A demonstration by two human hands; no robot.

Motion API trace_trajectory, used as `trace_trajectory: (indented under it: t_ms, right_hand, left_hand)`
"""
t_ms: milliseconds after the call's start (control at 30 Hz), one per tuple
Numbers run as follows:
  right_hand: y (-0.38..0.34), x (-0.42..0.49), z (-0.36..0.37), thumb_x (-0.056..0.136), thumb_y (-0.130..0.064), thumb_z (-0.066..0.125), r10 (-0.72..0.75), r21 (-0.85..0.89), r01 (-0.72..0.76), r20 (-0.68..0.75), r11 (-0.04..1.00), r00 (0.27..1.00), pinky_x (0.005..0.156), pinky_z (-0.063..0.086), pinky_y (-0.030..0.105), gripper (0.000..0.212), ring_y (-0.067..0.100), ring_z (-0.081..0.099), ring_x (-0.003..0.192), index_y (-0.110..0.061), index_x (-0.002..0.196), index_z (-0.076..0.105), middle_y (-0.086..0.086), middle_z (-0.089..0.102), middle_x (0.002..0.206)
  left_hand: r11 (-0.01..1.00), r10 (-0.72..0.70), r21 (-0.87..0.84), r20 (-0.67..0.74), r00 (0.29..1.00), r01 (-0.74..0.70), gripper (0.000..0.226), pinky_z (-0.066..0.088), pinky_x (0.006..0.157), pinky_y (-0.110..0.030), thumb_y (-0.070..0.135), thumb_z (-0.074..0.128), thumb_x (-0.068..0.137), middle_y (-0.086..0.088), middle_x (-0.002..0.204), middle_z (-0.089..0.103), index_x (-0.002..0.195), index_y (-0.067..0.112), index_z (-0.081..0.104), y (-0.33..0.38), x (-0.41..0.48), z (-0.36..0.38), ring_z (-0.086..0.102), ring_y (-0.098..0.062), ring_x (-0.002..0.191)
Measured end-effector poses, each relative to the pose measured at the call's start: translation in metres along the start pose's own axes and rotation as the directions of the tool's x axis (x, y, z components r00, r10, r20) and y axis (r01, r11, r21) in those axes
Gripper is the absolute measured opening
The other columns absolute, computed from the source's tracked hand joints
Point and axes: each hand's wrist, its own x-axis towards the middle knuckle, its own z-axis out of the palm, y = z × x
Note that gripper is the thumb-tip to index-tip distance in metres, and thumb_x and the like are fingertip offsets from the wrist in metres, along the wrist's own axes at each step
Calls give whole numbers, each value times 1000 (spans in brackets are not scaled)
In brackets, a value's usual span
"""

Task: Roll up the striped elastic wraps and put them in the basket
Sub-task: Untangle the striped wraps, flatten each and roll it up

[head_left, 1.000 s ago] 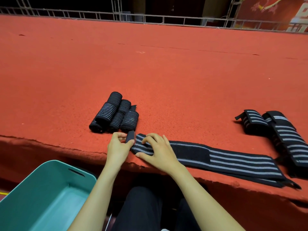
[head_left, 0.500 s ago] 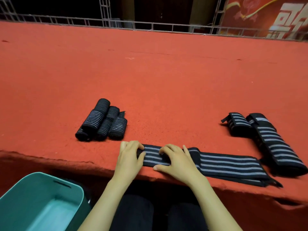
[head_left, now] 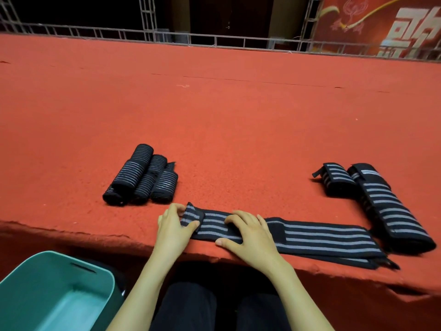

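lying flat along the near edge of the red carpeted platform (head_left: 238, 127), striped wrap (head_left: 322, 237) has its long axis left-right, free tail pointing right. left hand (head_left: 174, 225) pinches the folded-over left end; right hand (head_left: 248, 237) presses the strip just beside it. basket (head_left: 59, 273) lower left.

Behind the grip our left hand (head_left: 173, 231) and right hand (head_left: 250, 237) lead to bare forearms (head_left: 148, 283), and beneath them we wear black trousers (head_left: 191, 306) over both thighs.

Red banner (head_left: 372, 22) — cropped white characters, illegible
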Motion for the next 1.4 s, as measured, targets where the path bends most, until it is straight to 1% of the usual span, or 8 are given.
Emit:
trace_trajectory:
  t_ms: [300,533,667,767,833,1000,1167,1400]
  right_hand:
    - [10,4,-20,80,-64,58,-68,-22,70,108,997,992,115,16,32,57,2,29,133,-36,128,48,-20,41,138]
    - [32,-11,-35,73,-75,52,66,-51,-60,131,997,989,119,-3,44,71,1,22,136,-41,134,41,-22,36,140]
    - [45,-15,-39,63,-84,51,98,3,-99,118,995,988,119,0,45,80,-4,23,134,-43,132,41,-28,37,135]
    - [45,-19,-34,65,-82,51,95,4,-95,72,995,993,119,-2,40,77,-6,22,133,-44,132,41,-29,34,134]
    - [44,-21,-31,63,-87,40,91,-6,-91,29,996,995,119,-4,36,82,-8,19,134,-44,133,41,-31,31,135]
    - [43,-23,-29,62,-88,34,95,-17,-95,4,995,995,119,-6,33,84,-10,18,133,-45,134,40,-34,27,131]
    - [41,-23,-30,65,-86,35,98,-25,-97,26,995,995,119,-7,35,83,-7,18,136,-44,137,38,-27,31,139]
    - [26,-8,-25,65,-86,35,83,-35,-80,81,996,993,119,-5,43,87,-1,17,137,-42,140,36,-22,31,143]
  left_hand:
    - [971,226,103,-83,971,-217,33,39,84,-28,8,68,78,2,105,46,105,12,50,16,-18,12,47,-18,98]
    - [879,439,199,11,898,-432,38,32,78,-15,-6,65,73,8,106,49,104,15,61,26,-22,33,31,-1,92]
    - [866,489,46,136,862,-499,23,32,84,-6,39,64,78,21,100,57,97,25,66,29,-23,38,45,0,94]
    - [899,438,-88,150,886,-429,15,38,84,-6,25,66,83,20,100,61,97,31,65,30,-20,31,56,-1,93]
    - [936,320,-196,119,940,-294,31,44,82,-11,9,74,77,13,103,57,95,31,62,30,-19,27,57,-2,94]
    - [995,66,-81,168,984,-53,51,44,91,-29,28,80,70,2,110,50,108,29,46,30,-10,34,52,-13,100]
    - [999,49,-5,215,975,-49,51,46,89,-37,40,77,72,2,107,57,107,28,42,34,-3,36,57,-17,100]
    - [987,-9,-156,120,993,28,53,47,89,-40,31,78,73,1,102,58,107,27,37,28,-1,25,60,-20,96]
